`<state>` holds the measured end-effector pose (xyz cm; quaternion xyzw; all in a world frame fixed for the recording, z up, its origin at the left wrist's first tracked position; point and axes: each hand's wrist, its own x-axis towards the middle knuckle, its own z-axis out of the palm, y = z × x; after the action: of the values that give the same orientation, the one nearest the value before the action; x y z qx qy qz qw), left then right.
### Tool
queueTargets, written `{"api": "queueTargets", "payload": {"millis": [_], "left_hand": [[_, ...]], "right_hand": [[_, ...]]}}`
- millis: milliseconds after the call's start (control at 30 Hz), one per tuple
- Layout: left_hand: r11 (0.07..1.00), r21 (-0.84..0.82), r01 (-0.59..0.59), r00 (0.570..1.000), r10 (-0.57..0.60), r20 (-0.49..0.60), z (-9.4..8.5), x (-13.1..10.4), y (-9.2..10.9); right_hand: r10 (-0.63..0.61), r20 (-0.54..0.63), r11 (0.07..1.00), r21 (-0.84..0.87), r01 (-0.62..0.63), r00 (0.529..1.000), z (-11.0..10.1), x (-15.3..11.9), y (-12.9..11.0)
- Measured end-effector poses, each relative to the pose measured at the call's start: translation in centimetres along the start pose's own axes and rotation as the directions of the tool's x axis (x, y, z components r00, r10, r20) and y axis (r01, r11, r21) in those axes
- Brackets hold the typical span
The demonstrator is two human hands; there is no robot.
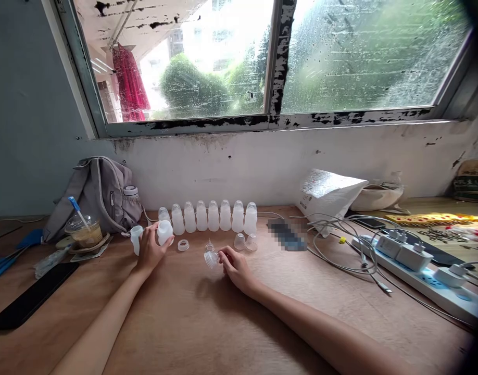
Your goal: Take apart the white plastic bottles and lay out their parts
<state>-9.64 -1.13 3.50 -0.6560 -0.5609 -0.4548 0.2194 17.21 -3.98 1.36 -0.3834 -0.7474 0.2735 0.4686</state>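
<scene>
My left hand (151,249) is closed around an uncapped white baby bottle (164,230), which tilts slightly. Just left of that hand stands another open baby bottle (136,239). My right hand (236,268) pinches a clear, flanged bottle nipple (211,259) above the table. A white collar ring (183,245) lies between my hands, and a second nipple (209,246) rests upright just behind the held one. Two clear dome caps (239,241) sit beyond my right hand. Behind all this, several capped baby bottles (213,216) stand in a row.
At the left are a grey backpack (102,195), an iced drink cup (84,232) and a black flat slab (34,297). To the right lie a white pouch (328,195), tangled cables (340,260) and a power strip (422,273) with chargers. A window wall closes off the back.
</scene>
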Motion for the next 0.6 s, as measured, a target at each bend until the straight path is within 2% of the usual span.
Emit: {"api": "queueTargets", "payload": {"millis": [133,233,467,600], "left_hand": [[0.983,0.184,-0.018,1.000,0.015,0.015,-0.5,0.5,-1.6],[0.965,0.262,-0.011,1.000,0.007,0.014,-0.4,0.4,-2.3],[0.953,0.302,-0.011,0.993,-0.026,0.117,0.3,-0.3,-3.4],[0.952,0.305,0.007,0.990,-0.050,0.133,0.4,-0.3,-3.7]], "right_hand": [[-0.021,0.010,1.000,-0.018,0.021,1.000,0.1,0.0,0.0],[-0.037,0.016,0.999,-0.036,0.037,0.999,0.1,-0.1,0.0],[-0.078,0.050,0.995,-0.061,0.081,0.996,0.1,-0.1,-0.1],[-0.074,0.067,0.994,-0.070,0.079,0.995,0.1,-0.1,-0.2]]}}
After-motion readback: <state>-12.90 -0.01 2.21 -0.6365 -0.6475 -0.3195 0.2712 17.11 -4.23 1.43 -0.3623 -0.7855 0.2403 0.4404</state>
